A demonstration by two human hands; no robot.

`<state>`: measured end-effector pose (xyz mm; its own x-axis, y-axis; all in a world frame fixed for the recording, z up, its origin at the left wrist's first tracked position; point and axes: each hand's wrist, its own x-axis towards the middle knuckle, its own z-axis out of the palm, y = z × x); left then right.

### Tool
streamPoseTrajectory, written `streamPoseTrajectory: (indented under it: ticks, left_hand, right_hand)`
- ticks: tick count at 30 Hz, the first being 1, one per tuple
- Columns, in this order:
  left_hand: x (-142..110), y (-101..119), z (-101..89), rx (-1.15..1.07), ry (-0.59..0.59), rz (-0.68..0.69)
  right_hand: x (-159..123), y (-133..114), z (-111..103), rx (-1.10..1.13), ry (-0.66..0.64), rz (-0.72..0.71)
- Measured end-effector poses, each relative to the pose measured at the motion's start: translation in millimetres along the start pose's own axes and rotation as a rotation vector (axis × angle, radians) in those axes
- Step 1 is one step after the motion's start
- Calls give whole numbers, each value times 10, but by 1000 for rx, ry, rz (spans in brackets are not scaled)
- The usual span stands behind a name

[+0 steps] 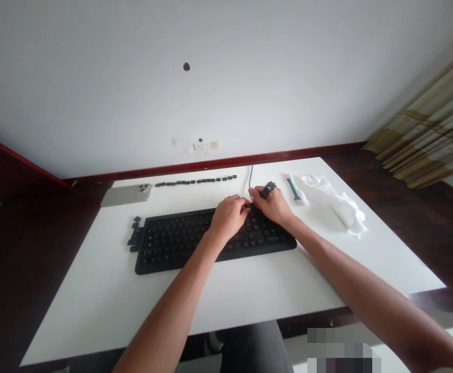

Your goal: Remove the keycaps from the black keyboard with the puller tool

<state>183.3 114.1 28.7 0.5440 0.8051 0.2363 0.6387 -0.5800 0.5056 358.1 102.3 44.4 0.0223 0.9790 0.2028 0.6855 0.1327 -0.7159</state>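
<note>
A black keyboard (pixel 180 241) lies on the white table. Over its upper right part, my left hand (pixel 228 217) is closed, thumb and fingertips together at a small dark piece whose kind I cannot make out. Close beside it, my right hand (pixel 273 207) is closed around a small black tool (pixel 269 189), its end sticking up from the fist. The right fingertips meet the left ones near the keyboard's top edge and hide the keys there. A dark cable (pixel 251 176) runs from behind the hands to the table's far edge.
Several loose black keycaps (pixel 211 180) form a row along the far edge; more keycaps (pixel 134 241) lie left of the keyboard. A phone (pixel 125 196) rests at the back left. At right are a blue brush-like tool (pixel 293 190) and crumpled white tissue (pixel 343 204).
</note>
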Motion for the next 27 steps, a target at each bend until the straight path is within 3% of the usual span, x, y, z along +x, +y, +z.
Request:
streamPoseTrajectory:
  ticks: [3, 7, 12, 18, 23, 27]
  left_hand:
    - [-3, 7, 4, -8, -2, -18]
    - [-12, 22, 8, 7, 19, 10]
    - [-13, 12, -4, 6, 21, 30]
    - [-2, 11, -6, 30, 25, 42]
    - [-19, 34, -8, 70, 15, 48]
    - [-26, 26, 1, 49, 37, 52]
  right_hand:
    - [27, -13, -6, 22, -20, 100]
    - [37, -24, -31, -5, -13, 128]
    - [40, -28, -78, 66, -99, 205]
    - [27, -30, -151, 22, -158, 67]
    - [43, 70, -167, 229, -298, 134]
    - [71, 134, -134, 334, -285, 244]
